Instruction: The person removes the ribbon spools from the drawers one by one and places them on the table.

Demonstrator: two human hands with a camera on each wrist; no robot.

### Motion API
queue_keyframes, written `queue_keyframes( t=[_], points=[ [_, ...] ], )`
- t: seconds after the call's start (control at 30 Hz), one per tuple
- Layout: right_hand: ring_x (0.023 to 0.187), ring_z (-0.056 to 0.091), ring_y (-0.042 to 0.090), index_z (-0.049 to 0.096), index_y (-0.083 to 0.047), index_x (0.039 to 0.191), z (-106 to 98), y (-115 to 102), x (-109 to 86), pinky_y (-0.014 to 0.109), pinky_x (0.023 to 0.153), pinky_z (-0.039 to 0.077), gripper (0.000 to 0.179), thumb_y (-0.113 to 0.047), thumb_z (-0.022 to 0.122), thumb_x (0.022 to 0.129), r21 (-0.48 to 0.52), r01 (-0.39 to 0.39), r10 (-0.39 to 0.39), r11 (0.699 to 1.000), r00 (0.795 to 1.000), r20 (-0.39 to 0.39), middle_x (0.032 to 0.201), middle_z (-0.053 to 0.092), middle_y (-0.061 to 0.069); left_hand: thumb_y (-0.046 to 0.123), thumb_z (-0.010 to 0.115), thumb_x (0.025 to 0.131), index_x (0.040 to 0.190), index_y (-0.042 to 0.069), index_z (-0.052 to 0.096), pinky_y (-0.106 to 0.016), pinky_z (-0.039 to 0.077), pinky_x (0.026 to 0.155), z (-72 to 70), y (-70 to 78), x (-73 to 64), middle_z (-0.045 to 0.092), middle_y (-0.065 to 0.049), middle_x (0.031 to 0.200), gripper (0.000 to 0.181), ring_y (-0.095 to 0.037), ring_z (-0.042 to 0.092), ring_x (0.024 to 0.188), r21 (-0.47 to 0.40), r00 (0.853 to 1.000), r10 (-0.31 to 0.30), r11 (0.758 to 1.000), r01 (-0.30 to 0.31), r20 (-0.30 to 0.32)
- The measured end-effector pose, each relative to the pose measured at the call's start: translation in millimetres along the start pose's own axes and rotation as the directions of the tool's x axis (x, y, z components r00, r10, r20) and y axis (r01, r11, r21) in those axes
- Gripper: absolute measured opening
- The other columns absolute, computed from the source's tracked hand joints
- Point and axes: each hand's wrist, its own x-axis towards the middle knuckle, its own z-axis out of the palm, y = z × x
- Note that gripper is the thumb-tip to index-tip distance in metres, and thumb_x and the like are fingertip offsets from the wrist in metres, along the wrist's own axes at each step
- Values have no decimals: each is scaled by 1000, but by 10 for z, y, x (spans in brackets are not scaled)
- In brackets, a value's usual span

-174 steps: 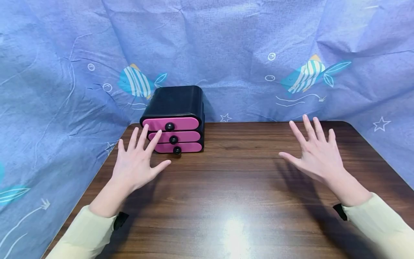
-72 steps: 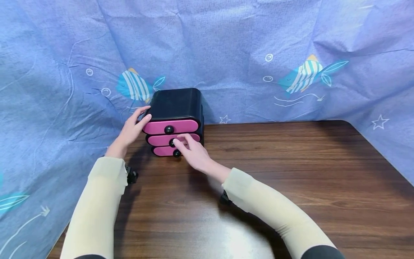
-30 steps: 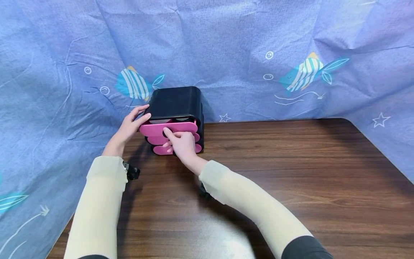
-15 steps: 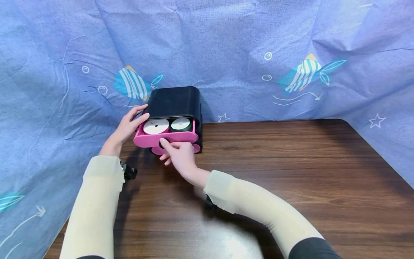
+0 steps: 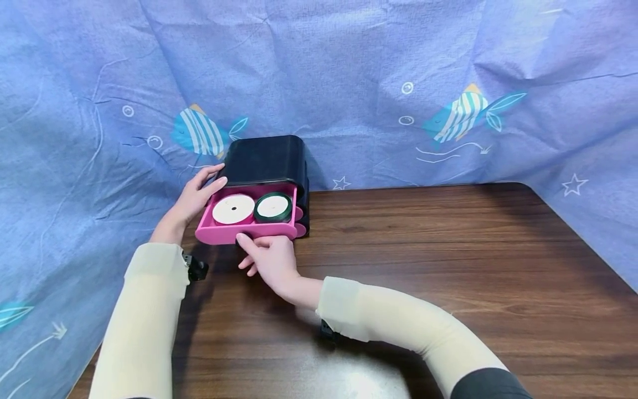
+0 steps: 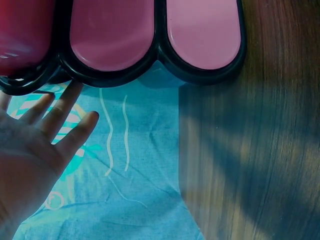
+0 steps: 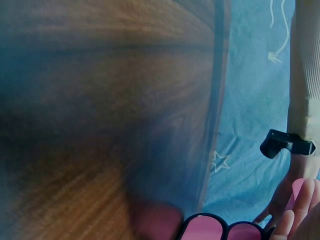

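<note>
A black cabinet (image 5: 264, 158) with pink drawers stands at the back left of the table. Its top drawer (image 5: 219, 235) is pulled well out. Inside lie two ribbon spools side by side, a pink-edged one (image 5: 226, 210) and a dark green one (image 5: 273, 206), both with white faces. My right hand (image 5: 276, 263) pinches the black knob on the drawer front, mostly hidden by the thumb and fingers. My left hand (image 5: 189, 205) rests against the cabinet's upper left side with fingers extended. In the left wrist view, those fingertips (image 6: 72, 92) reach the black casing beside the drawer fronts.
The lower two drawers, partly hidden under the top one, are closed; their fronts show in the left wrist view. A wooden table (image 5: 423, 249) extends to the right. Behind and to the left hangs a blue fish-print cloth (image 5: 349, 83).
Both hands came from spread above the table to the cabinet. The right hand took the top knob and drew the drawer toward me, uncovering the spools. The left hand stayed on the cabinet's side.
</note>
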Motion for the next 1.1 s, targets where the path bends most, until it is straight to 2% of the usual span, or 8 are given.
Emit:
queue_keyframes(
  t=[0.13,0.27,0.6,0.83,1.1],
  points=[
    [46,62,16,79,-11,80,0,12,-42,25,51,47,35,-42,68,90,-14,-3,3,1000,1000,2,56,66,-4,36,53,99,152,10,33,-58,20,109,-3,1,-6,25,-16,157,62,-33,16,144,-14,1000,7,1000,-7,9],
    [46,62,16,78,-11,77,-13,22,-81,23,47,42,36,-43,67,90,-32,0,1,999,1000,18,56,65,-5,37,53,99,152,12,33,-58,27,106,-2,-5,-8,25,-15,157,63,-32,17,144,-21,1000,-13,1000,13,13],
    [47,63,16,78,-12,80,-47,76,-123,25,53,45,37,-46,66,90,-60,-25,29,998,998,59,59,67,-7,44,52,98,153,17,32,-60,36,98,19,33,-42,23,-15,158,64,-35,25,141,-21,999,-31,999,32,24],
    [49,63,16,79,-16,88,-117,84,-144,26,62,46,38,-51,65,89,-101,-41,49,994,996,78,62,68,-10,40,52,99,153,15,31,-59,34,100,2,26,-39,23,-15,157,63,-33,21,143,-12,999,-37,999,37,19],
    [48,61,18,79,-17,86,-261,-3,-184,29,55,44,33,-48,67,88,-126,-54,65,991,995,78,62,68,-9,38,52,99,153,13,30,-59,30,103,5,-5,-10,24,-16,157,64,-33,17,144,-16,999,-28,999,28,16]
  ],
)
